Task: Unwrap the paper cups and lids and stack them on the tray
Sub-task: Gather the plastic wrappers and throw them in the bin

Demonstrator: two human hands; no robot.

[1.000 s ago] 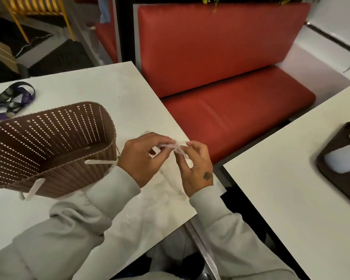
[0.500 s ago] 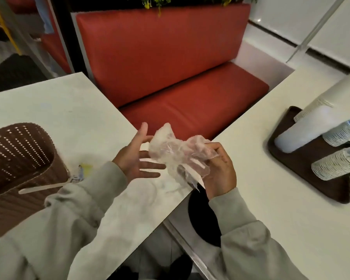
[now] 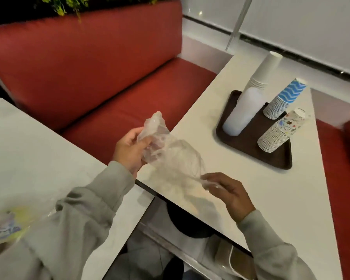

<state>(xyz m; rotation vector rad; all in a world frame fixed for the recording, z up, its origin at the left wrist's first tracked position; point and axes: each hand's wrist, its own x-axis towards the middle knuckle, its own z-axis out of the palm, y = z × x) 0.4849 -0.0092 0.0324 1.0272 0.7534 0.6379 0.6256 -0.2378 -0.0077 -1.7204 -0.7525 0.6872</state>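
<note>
The left hand (image 3: 129, 150) is closed on one bunched end of a clear plastic wrapper (image 3: 170, 156). The right hand (image 3: 228, 190) pinches the other end between its fingertips. The wrapper is stretched between the 2 hands, held up just over the near edge of the right table (image 3: 251, 199).

Farther back on that table sits a dark brown tray (image 3: 275, 158). 4 stacks stand on it, and all of them look tilted. There is a tall stack of white cups (image 3: 265, 69) at the back, a frosty stack of lids (image 3: 243, 112) in front of it, a stack of blue zigzag cups (image 3: 285, 100) to the right, and a stack of picture cups (image 3: 281, 132) nearest.

Both arms wear grey sleeves (image 3: 89, 209). A second white table (image 3: 28, 148) is on the left, with a blurry yellow and blue packet (image 3: 10, 225) under the left arm. A red bench (image 3: 109, 77) runs behind both tables.
</note>
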